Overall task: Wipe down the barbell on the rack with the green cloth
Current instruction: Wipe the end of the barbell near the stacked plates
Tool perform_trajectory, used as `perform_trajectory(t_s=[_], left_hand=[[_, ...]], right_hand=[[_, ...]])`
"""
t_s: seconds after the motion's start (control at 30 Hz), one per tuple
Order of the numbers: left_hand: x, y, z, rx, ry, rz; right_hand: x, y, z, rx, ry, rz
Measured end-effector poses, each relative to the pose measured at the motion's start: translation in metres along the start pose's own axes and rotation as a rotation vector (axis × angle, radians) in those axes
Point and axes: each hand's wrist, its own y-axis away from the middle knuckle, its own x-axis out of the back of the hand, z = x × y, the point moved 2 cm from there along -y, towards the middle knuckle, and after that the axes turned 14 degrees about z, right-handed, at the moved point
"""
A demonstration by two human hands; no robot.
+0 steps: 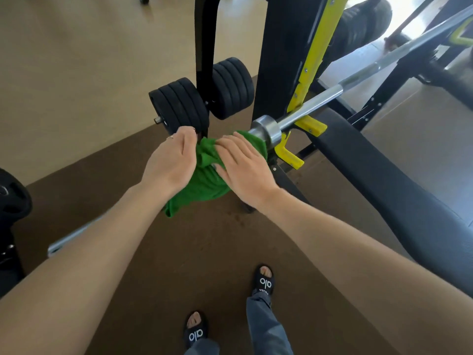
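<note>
A silver barbell (322, 99) lies across the yellow hooks of a black rack, running from the centre up to the right. Its thick collar (266, 130) faces me, and the sleeve end is hidden under the green cloth (204, 180). My left hand (171, 162) holds the left side of the cloth, fingers curled into its folds. My right hand (243, 165) presses flat on the cloth beside the collar, wrapping it over the bar's end. A loose corner of cloth hangs down below my hands.
Black weight plates (179, 106) are stacked on pegs of the rack upright (204, 60) just behind my left hand. A black bench pad (378, 180) stretches to the right. Yellow hooks (289, 156) jut out under the collar. Another plate (12, 198) stands at far left. My sandalled feet are on a brown mat (179, 265).
</note>
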Motion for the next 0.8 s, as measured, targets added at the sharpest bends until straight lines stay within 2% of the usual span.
perform_trajectory(t_s=[0.13,0.2,0.3,0.37,0.47,0.5,0.57,0.67,0.73,0.8], left_hand=[[-0.015,-0.017,0.023,-0.015,-0.003,-0.008],[-0.026,-0.022,0.038,-0.019,-0.002,-0.029],[-0.041,-0.029,0.059,-0.012,0.016,-0.049],[-0.048,-0.034,0.068,0.018,0.077,-0.047],[-0.059,-0.043,0.079,0.006,0.111,-0.020],[-0.062,-0.046,0.082,-0.012,0.113,-0.009],[-0.071,-0.050,0.089,-0.032,0.111,-0.006],[-0.084,-0.053,0.090,-0.028,0.086,-0.022],[-0.090,-0.053,0.090,-0.020,0.092,-0.022],[-0.092,-0.053,0.091,-0.015,0.082,-0.015]], right_hand=[[0.013,-0.014,0.064,0.189,0.178,-0.042],[0.017,-0.012,0.086,0.267,0.181,-0.025],[0.020,-0.012,0.091,0.254,0.120,0.022],[0.027,-0.017,0.093,0.050,0.062,0.107],[0.046,-0.026,0.121,-0.525,-0.083,0.282],[0.050,-0.028,0.130,-0.623,-0.101,0.319],[0.048,-0.031,0.141,-0.578,-0.080,0.202],[0.025,-0.028,0.136,-0.384,-0.192,-0.146],[0.013,-0.022,0.135,-0.397,-0.258,-0.187],[0.009,-0.018,0.138,-0.430,-0.265,-0.149]])
